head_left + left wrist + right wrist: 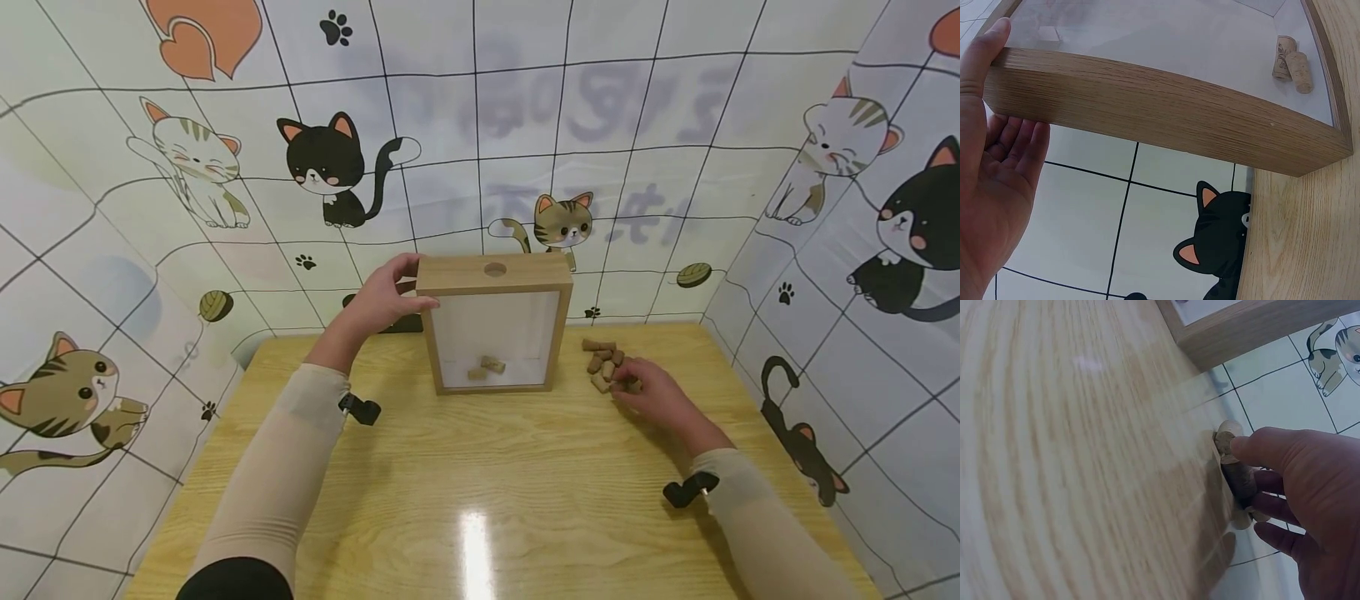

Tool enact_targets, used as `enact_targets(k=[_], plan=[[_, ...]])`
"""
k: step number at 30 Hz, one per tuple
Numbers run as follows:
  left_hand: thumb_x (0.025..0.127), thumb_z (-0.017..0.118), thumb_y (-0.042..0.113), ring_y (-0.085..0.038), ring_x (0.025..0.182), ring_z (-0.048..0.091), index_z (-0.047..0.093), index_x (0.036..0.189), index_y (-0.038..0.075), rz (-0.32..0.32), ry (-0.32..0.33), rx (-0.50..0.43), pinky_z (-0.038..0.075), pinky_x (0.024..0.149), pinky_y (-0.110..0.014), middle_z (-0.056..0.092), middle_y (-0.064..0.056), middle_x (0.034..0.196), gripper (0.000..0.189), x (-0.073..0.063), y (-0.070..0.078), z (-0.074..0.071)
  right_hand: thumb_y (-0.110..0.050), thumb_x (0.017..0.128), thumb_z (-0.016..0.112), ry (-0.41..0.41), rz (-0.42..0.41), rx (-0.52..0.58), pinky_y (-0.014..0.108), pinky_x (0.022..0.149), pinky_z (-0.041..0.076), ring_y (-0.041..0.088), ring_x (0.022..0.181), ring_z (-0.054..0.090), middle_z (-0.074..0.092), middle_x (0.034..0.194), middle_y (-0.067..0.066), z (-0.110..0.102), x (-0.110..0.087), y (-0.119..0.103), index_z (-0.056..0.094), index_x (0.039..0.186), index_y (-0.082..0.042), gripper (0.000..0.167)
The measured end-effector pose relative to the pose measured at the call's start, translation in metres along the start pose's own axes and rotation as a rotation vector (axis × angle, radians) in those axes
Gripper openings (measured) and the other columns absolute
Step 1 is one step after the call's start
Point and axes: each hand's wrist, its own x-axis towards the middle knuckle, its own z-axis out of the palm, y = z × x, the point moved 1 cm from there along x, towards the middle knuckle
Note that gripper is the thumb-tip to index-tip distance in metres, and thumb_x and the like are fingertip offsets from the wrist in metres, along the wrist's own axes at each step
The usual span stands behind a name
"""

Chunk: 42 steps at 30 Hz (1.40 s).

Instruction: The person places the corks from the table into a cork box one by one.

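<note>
Left fingers (1034,147) grip the box (459,273); right fingers (1275,507) partly hide corks (608,370), their hold unclear.

cat-printed, grid-lined walls (442,200) surround a glossy wooden table (540,475).

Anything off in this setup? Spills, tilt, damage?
Nothing stands out. The wooden box looks intact and upright, held by the left hand. Two corks lie inside at the bottom; the cork pile beside it is loosely bunched, not scattered, at the right hand.
</note>
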Motion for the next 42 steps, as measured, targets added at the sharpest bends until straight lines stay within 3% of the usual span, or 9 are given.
enact_targets(k=[13,25,32,42], plan=[[0.093,0.093,0.016,-0.038,0.145,0.054,0.046,0.163,0.010,-0.004,0.001,-0.003,0.053,0.114,-0.056,0.053,-0.013,0.154,0.085,-0.001,-0.002,-0.001,0.003,0.095,0.081,-0.016,-0.058,-0.102,0.054,0.090,0.052,0.031,0.104,0.060,0.062,0.111,0.009,0.008,-0.003,0.001,0.074,0.103,-0.010,0.018],[0.092,0.094,0.018,-0.037,0.144,0.055,0.048,0.161,0.011,0.000,-0.002,0.000,0.053,0.114,-0.056,0.054,-0.013,0.152,0.083,0.000,-0.003,-0.002,-0.001,0.094,0.081,0.006,-0.030,-0.134,0.048,0.084,0.051,0.025,0.095,0.057,0.062,0.104,0.007,0.009,-0.009,0.004,0.072,0.111,-0.010,0.021],[0.093,0.093,0.018,-0.037,0.144,0.055,0.049,0.159,0.010,0.001,-0.009,-0.004,0.054,0.112,-0.057,0.054,-0.013,0.151,0.080,0.000,-0.003,-0.001,-0.003,0.094,0.079,0.041,-0.034,-0.103,0.045,0.079,0.049,0.025,0.091,0.056,0.059,0.104,0.008,0.006,-0.009,-0.002,0.071,0.110,-0.010,0.019],[0.093,0.091,0.012,-0.038,0.144,0.055,0.050,0.158,0.010,-0.003,-0.008,-0.003,0.054,0.112,-0.057,0.054,-0.014,0.151,0.077,-0.002,0.000,0.001,0.002,0.094,0.079,0.121,-0.106,-0.059,0.034,0.074,0.048,0.020,0.086,0.053,0.058,0.096,0.004,-0.005,-0.002,-0.019,0.075,0.111,-0.005,0.018]])
